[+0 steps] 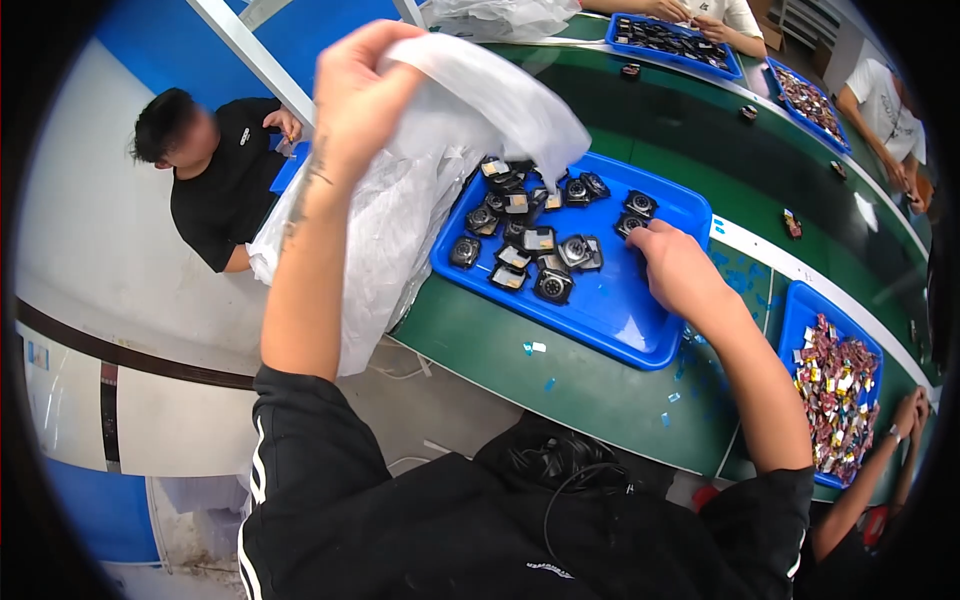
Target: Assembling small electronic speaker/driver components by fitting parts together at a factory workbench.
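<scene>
My raised left hand [360,95] grips the edge of a translucent white plastic sheet or bag [500,95], which hangs down beside and partly over a blue tray [690,215]. Several small black square pieces like smartwatch cases [553,284] lie loosely in the tray, some with a round disc showing, others with a pale inner face. Over the tray's right part, my right hand [680,268] has its fingertips closed on one black smartwatch case [631,226]. A similar case [640,204] lies just beyond it. The sheet hides the tray's far left corner.
The tray rests on a green worktop [480,330] with blue and white scraps. Beyond runs a green conveyor [690,130] carrying scattered small parts. Another blue tray [790,330] of small reddish parts stands at right. Co-workers sit around; one person [235,170] is at left, near a white post [255,55].
</scene>
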`<act>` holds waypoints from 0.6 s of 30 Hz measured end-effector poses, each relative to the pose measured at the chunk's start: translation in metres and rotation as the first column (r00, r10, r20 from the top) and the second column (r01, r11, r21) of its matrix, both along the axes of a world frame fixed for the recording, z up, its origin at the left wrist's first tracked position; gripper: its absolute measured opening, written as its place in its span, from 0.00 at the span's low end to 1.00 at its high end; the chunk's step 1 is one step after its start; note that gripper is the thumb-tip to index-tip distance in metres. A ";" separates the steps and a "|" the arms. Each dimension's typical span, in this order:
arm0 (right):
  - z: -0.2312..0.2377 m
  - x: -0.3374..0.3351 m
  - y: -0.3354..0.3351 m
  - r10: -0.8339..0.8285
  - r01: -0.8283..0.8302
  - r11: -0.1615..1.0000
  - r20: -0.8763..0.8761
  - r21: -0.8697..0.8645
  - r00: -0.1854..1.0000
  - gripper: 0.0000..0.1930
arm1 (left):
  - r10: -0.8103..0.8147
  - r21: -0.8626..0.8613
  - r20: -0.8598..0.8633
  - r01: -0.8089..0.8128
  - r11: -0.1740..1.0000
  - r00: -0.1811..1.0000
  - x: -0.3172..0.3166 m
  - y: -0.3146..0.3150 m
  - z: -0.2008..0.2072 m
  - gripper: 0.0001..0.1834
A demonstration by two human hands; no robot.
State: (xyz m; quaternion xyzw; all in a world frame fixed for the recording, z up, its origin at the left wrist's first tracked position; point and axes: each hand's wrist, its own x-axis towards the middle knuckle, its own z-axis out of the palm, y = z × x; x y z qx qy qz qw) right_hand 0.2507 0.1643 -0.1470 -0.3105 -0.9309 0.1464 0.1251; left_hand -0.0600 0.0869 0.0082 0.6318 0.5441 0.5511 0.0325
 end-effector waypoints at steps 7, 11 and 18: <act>0.008 0.011 -0.003 0.047 -0.047 0.999 0.088 0.005 0.995 0.15 | 0.713 0.236 -0.545 -0.734 0.636 0.442 -0.147 -0.039 0.025 0.18; 0.008 0.011 0.000 0.040 -0.035 0.999 0.117 -0.042 0.992 0.14 | 0.337 -0.184 -0.857 -0.841 0.508 0.390 -0.160 -0.056 -0.022 0.22; 0.012 0.000 0.003 0.105 -0.096 0.992 0.112 -0.081 0.988 0.10 | 0.109 -0.405 -0.850 -0.772 0.490 0.516 -0.163 -0.082 -0.037 0.29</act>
